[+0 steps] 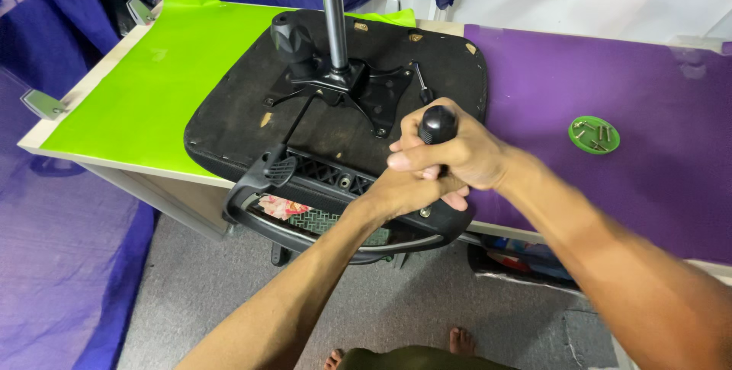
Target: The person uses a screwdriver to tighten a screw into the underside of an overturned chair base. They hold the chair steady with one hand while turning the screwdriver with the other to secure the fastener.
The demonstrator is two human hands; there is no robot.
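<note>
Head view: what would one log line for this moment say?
right hand: gripping black-handled screwdriver | left hand: on armrest beneath | chair seat: upside down on table | screws: green dish

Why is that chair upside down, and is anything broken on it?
The chair seat lies underside up on the table, its metal post pointing upward. Its black underside looks scuffed, with small torn spots. Both hands grip a black-handled tool.

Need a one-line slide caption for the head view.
Right hand grips a screwdriver over the left hand on an upturned chair seat.

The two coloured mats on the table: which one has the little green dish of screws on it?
The purple mat, on the right side. The green dish of screws sits on it; the bright green mat on the left holds no dish.
</note>
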